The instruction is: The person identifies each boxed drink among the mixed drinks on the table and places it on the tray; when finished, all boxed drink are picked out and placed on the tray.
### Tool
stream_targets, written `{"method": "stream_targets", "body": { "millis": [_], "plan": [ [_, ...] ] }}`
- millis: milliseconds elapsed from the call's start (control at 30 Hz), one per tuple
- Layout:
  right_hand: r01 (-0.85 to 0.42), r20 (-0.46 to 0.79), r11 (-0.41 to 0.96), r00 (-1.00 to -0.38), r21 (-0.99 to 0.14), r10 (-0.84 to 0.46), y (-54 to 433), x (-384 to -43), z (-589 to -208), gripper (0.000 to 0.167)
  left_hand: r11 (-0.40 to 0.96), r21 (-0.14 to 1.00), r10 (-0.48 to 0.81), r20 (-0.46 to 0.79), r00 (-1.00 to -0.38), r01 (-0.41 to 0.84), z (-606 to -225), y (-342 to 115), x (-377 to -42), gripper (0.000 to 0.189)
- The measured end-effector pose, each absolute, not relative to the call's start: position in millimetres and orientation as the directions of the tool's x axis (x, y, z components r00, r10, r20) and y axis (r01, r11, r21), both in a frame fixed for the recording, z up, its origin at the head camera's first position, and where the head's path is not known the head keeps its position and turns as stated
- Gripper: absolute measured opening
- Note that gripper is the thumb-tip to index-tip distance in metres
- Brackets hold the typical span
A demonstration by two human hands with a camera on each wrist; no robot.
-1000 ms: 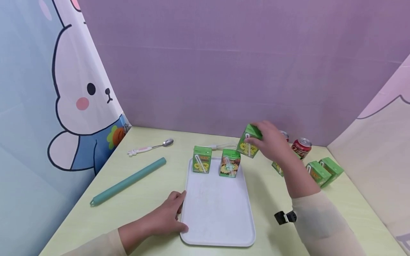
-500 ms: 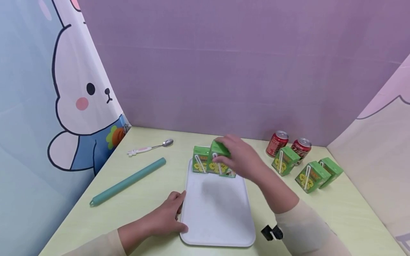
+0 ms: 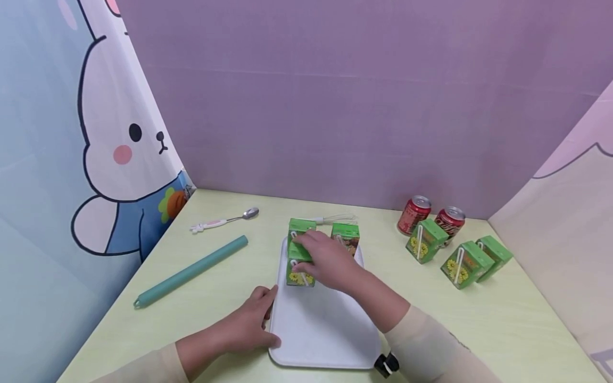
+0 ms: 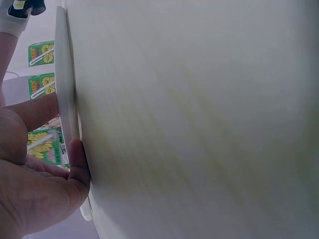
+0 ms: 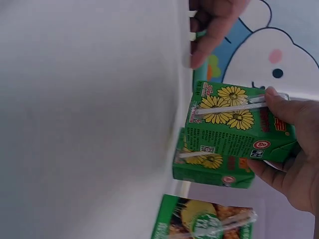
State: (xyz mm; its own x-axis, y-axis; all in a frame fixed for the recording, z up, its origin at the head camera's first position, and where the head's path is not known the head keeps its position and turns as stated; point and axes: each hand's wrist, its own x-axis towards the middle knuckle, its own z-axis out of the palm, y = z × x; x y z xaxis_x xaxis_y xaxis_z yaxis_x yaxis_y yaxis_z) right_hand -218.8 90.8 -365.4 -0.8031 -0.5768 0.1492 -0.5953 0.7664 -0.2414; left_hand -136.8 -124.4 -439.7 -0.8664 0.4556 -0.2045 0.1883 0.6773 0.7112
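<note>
The right hand (image 3: 330,260) grips a green box (image 3: 300,274) over the tray (image 3: 330,335), thumb on one side and fingers on the other. This box stands directly in front of the rear-left box (image 3: 298,226); whether it touches the tray floor cannot be told. Its printed face, with yellow flowers and a white straw, faces the near end of the tray. The rear-right box (image 3: 348,231), partly hidden by the right hand in the head view, stands on the tray with a gap between it and the rear-left one. The left hand (image 3: 249,322) holds the tray by its left rim, thumb at the near part of that side.

On the table (image 3: 412,340), to the right, two red cans (image 3: 414,215) (image 3: 450,219) stand at the back. One box (image 3: 425,242) sits in front of them, and two more, a nearer box (image 3: 466,266) and a farther box (image 3: 497,252), sit close together beyond it. A whisk (image 3: 335,218) lies behind the tray; a spoon (image 3: 225,221) and a teal rod (image 3: 191,272) lie to the left.
</note>
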Motion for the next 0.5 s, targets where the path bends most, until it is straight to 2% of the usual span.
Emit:
{"method": "stream_targets", "body": {
  "millis": [500],
  "plan": [
    [-0.580, 0.087, 0.776, -0.811, -0.246, -0.579, 81.1, -218.9, -381.0, 0.061, 0.679, 0.709, 0.459, -0.207, -0.864, 0.190, -437.3, -124.3, -136.8, 0.110]
  ]
}}
